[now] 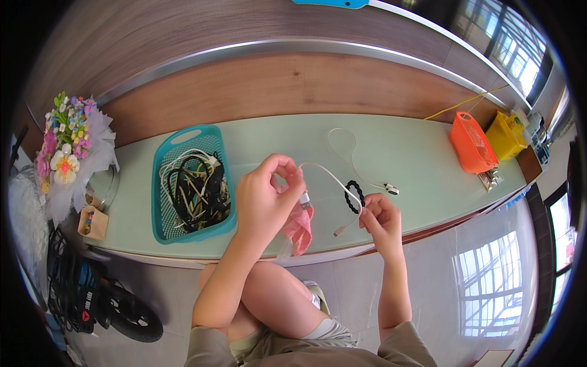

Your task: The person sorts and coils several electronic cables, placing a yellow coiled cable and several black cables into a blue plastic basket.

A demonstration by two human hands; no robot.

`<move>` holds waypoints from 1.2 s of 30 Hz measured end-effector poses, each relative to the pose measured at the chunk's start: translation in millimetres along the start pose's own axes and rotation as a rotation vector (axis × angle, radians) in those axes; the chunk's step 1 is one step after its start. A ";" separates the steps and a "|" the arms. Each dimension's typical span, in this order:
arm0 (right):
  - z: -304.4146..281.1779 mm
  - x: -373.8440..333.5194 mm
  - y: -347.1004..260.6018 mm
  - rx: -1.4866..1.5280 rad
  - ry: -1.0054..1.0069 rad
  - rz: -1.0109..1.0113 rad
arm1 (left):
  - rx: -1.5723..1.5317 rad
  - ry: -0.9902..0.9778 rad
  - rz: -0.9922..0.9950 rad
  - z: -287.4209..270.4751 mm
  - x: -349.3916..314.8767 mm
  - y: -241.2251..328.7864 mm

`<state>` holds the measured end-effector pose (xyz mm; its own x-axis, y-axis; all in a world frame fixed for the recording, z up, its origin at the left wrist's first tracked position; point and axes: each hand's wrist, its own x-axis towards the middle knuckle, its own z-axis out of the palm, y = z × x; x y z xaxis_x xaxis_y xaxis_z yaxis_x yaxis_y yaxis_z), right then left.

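A short white USB cable [330, 173] is stretched in an arc between my two hands above the table. My left hand [270, 194] pinches it near its larger plug [304, 199], which points down. The fingers of my right hand [383, 221] are closed on the cable close to its small connector [340, 231], which hangs free. Beside the right fingertips is a black beaded ring [348, 194]; whether it is held or lies on the table I cannot tell. Behind and below my left hand lies a pink cloth [299, 231], partly covered by the hand.
A teal basket [160, 211] full of tangled black and white cables [194, 189] stands on the left. Another thin white cable [353, 160] lies on the pale green tabletop [275, 131]. Orange [472, 147] and yellow baskets [506, 137] are at the right; a bouquet [67, 153] is far left.
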<state>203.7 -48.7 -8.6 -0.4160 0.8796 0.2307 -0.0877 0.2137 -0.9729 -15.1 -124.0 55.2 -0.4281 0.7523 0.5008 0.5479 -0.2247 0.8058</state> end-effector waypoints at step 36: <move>175.0 48.2 -33.8 0.280 -0.394 0.055 | -0.119 0.296 -0.156 -169.3 -32.7 -37.7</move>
<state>28.2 -87.9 33.4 -0.7332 0.6469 0.2098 -0.2738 0.0016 -0.9618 -143.4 -245.0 61.9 -0.6996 0.5746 0.4248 0.3796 -0.2047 0.9022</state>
